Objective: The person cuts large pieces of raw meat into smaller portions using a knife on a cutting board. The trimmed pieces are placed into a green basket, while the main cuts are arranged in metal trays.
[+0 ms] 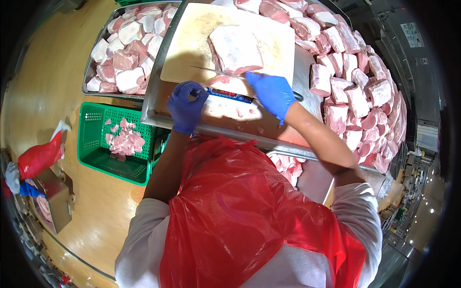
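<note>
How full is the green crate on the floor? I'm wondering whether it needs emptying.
Mostly empty. The green crate holds only a small heap of pale meat scraps in its middle, with its perforated bottom bare around them.

1. The left hand [187,106], in a blue glove, is closed around the handle of a knife [225,84], whose thin blade runs beyond its fingers [196,91] across the cutting board [192,48].
2. The right hand [270,92], also gloved, presses flat on a slab of raw pork [228,84] beneath its fingers [254,79].
3. A larger pork block [236,49] lies just past those fingertips.
4. Cut pork pieces [355,81] pile up outward of the right hand.
5. A green basket [103,158] of trimmings sits below the left hand.
</note>
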`<action>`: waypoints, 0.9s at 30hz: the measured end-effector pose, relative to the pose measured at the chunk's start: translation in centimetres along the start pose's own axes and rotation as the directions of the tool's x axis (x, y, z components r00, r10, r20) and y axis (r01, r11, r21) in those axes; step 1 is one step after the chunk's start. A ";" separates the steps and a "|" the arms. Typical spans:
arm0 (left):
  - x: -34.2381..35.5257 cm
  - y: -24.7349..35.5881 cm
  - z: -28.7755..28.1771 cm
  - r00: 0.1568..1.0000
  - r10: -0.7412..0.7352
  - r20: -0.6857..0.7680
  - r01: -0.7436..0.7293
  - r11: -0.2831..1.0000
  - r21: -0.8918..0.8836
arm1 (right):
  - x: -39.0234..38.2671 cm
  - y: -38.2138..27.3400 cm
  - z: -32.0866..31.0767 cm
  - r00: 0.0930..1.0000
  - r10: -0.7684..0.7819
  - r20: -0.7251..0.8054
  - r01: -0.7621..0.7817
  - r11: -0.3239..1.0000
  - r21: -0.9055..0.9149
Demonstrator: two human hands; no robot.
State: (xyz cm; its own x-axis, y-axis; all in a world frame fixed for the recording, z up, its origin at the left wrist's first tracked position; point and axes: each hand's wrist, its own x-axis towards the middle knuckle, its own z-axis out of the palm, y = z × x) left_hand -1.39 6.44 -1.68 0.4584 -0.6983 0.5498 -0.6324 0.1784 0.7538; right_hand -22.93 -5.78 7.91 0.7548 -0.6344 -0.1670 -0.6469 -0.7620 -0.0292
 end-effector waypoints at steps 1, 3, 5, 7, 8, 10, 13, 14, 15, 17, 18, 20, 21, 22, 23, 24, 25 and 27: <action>-0.1 0.3 -0.5 0.999 -0.024 -0.028 0.024 0.999 -0.022 | -1.0 1.0 0.5 1.000 -0.012 -0.028 0.013 1.000 0.019; -0.5 0.5 -1.6 0.983 -0.115 -0.146 0.096 0.987 -0.130 | -4.4 5.1 0.4 0.995 -0.065 -0.076 0.068 0.997 0.036; -1.6 -0.1 -3.1 0.932 -0.241 -0.270 0.155 0.940 -0.303 | -7.0 8.2 -2.4 0.988 0.015 0.151 0.010 0.987 -0.161; -2.4 -1.4 -6.9 0.812 -0.407 -0.418 0.302 0.906 -0.296 | -10.3 12.3 -1.2 0.996 0.008 0.093 0.015 0.969 -0.246; -2.8 -2.9 -9.1 0.789 -0.374 -0.488 0.280 0.925 -0.257 | -11.6 12.3 -0.6 0.999 0.034 -0.042 -0.040 0.988 -0.148; -5.1 -7.0 -14.7 0.743 -0.346 -0.572 0.379 0.923 -0.066 | -13.4 11.7 0.3 0.950 0.100 -0.296 -0.084 0.994 0.067; -12.2 -16.8 -24.4 0.816 -0.449 -0.365 0.571 0.524 0.632 | -12.9 8.5 2.7 0.855 0.351 -0.381 -0.190 0.897 0.400; -14.1 -20.2 -27.6 0.717 -0.676 -0.170 0.463 0.280 0.841 | -12.2 7.3 3.2 0.830 0.409 -0.378 -0.190 0.846 0.498; -11.8 -18.2 -25.5 0.708 -0.698 -0.106 0.409 0.284 0.867 | -12.0 6.8 4.3 0.819 0.503 -0.275 -0.294 0.780 0.552; -7.0 -14.6 -19.3 0.875 -0.473 -0.105 0.421 0.634 0.649 | -10.8 5.1 4.8 0.799 0.542 -0.261 -0.277 0.716 0.641; -2.6 -7.2 -12.7 0.920 -0.390 0.032 0.350 0.857 0.378 | -10.1 4.5 4.9 0.783 0.542 -0.306 -0.226 0.706 0.671; -0.6 -0.3 -3.3 0.994 -0.003 0.109 -0.029 0.957 0.288 | -8.4 3.8 3.8 0.774 0.519 -0.363 -0.161 0.716 0.680; 0.4 3.3 0.9 0.974 0.183 0.134 -0.212 0.944 0.254 | -7.3 3.3 2.8 0.773 0.500 -0.391 -0.120 0.720 0.683; 0.8 5.5 3.6 0.971 0.146 0.187 -0.197 0.937 0.290 | -6.7 2.9 1.4 0.782 0.510 -0.359 -0.151 0.714 0.684; 1.1 6.6 5.3 0.963 0.110 0.246 -0.188 0.929 0.320 | -6.8 3.0 0.4 0.778 0.520 -0.353 -0.159 0.706 0.690; 1.0 6.4 5.3 0.957 0.035 0.288 -0.122 0.950 0.288 | -7.0 3.1 -0.4 0.775 0.529 -0.347 -0.166 0.700 0.695; 0.9 5.7 4.9 0.943 -0.039 0.330 -0.051 0.964 0.259 | -7.1 3.2 -0.8 0.773 0.535 -0.342 -0.171 0.694 0.699; 0.8 3.8 2.9 0.944 -0.073 0.323 -0.006 0.971 0.238 | -8.8 4.9 0.8 0.720 0.531 -0.446 -0.092 0.710 0.698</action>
State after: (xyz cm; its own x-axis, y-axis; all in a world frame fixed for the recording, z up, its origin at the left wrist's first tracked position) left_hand -5.24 4.53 0.63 0.2770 -0.8959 0.3473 -0.7658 0.0125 0.6430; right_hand -32.82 -3.82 8.49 0.2483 -0.9199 0.3036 -0.6046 -0.3921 -0.6933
